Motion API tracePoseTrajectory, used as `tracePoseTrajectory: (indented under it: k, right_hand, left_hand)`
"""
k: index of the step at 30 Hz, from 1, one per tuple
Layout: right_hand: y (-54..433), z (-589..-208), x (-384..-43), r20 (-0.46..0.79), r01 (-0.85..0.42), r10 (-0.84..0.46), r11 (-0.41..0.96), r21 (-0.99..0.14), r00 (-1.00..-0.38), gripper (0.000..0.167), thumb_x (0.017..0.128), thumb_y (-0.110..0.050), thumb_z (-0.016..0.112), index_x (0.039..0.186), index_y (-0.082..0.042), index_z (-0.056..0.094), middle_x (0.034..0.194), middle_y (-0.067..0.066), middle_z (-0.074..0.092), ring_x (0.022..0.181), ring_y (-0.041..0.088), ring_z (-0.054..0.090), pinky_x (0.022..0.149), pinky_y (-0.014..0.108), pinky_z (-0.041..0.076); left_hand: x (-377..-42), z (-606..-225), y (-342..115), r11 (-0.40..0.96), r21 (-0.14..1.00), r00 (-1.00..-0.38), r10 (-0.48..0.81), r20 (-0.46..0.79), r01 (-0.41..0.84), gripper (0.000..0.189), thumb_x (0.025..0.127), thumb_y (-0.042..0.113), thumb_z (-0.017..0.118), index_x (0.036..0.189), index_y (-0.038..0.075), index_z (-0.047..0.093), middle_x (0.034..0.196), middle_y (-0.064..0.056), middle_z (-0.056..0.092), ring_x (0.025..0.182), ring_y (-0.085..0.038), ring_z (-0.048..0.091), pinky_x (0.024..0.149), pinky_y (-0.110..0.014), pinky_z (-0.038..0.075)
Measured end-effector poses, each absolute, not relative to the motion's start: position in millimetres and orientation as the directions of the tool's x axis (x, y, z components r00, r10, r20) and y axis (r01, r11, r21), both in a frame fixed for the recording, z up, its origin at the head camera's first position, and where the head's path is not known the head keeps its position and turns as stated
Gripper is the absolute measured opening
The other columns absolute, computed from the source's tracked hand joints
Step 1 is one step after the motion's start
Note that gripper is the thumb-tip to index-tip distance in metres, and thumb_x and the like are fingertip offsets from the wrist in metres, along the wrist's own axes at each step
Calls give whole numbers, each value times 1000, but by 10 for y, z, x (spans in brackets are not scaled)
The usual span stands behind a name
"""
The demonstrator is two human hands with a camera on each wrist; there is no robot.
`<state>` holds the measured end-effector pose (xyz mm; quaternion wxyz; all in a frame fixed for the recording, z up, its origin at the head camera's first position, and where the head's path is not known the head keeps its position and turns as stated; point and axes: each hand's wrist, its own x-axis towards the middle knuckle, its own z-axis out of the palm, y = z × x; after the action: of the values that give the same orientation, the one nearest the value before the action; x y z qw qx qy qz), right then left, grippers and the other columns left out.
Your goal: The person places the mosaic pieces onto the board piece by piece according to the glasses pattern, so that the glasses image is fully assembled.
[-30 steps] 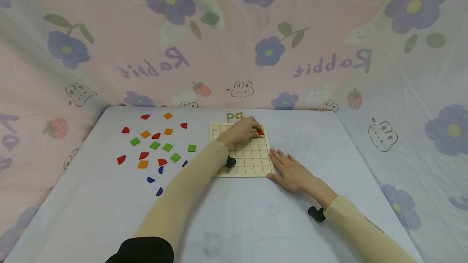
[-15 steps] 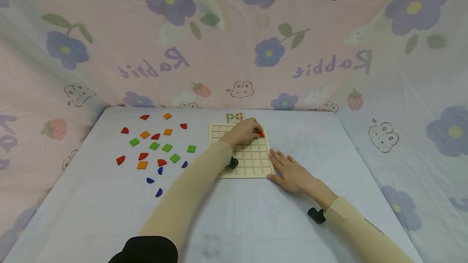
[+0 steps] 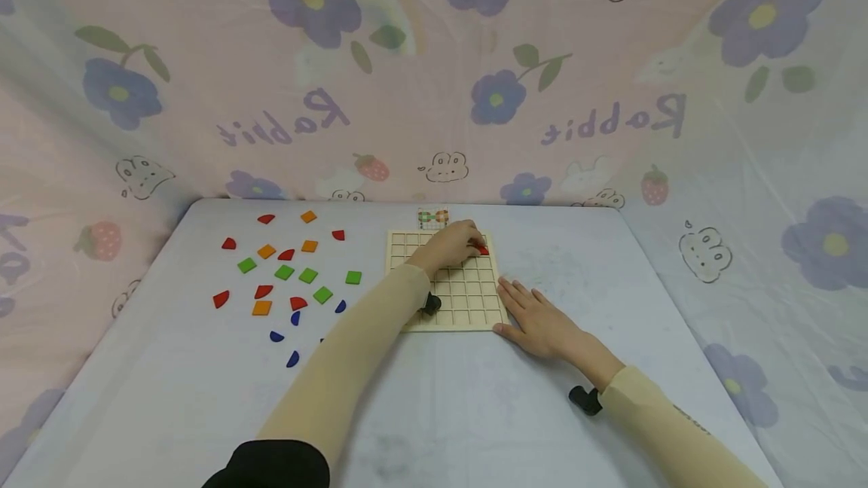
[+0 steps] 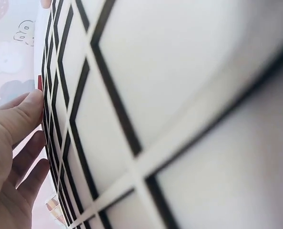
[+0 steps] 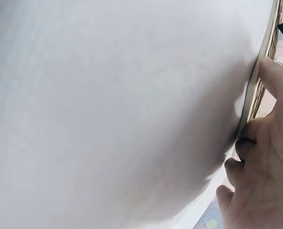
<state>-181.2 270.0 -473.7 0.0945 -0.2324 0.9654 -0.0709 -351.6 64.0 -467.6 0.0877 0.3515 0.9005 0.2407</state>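
A pale wooden grid board (image 3: pixel 468 296) lies on the table. Over its far right part, my left hand (image 3: pixel 449 245) pinches a red quarter-circle tile (image 3: pixel 484 251) down at the squares. In the left wrist view the thumb (image 4: pixel 29 107) meets the red tile (image 4: pixel 40 82) at the board's surface, and the other fingers are bent beside it; part of the tile is hidden. My right hand (image 3: pixel 539 322) rests with straight fingers along the board's right edge. The right wrist view shows its thumb (image 5: pixel 270 74) against the board's side (image 5: pixel 250 98).
Left of the board lie scattered tiles: several red quarter-circles (image 3: pixel 221 298), orange squares (image 3: pixel 261 308), green squares (image 3: pixel 322 294) and blue half-circles (image 3: pixel 292 358). A small patterned card (image 3: pixel 432 218) sits behind the board. A printed cloth (image 3: pixel 407 81) hangs behind the white table (image 3: pixel 434 413).
My left forearm has shifted slightly right, while the fingers stay at the red tile in the far right of the board. The right hand has kept its place.
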Motion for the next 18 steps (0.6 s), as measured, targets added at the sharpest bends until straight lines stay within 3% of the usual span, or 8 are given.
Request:
tracePoseTrajectory:
  k: [11,18]
  right_hand:
    - [2687,-4717,-1796,-151,-432,-457,885,-173,-877,79,107,-47,53,163,1,24,171,18,19,156,41,22,122,63,23]
    - [2690,-4714,-1807,-154,-429,-455,886,-176,-877,79,107,-48,52,163,1,24,171,17,19,156,41,21,122,64,22]
  left_hand:
    - [-3511,-4691,642,622,510,-733,680,26,594,21,103,19,68,121,14,78,122,-1,67,113,-17,64,100,-33,52]
    - [-3515,-4686,631,647,495,-750,661,16,580,27,105,20,64,130,15,73,130,-2,65,119,-18,63,103,-34,51]
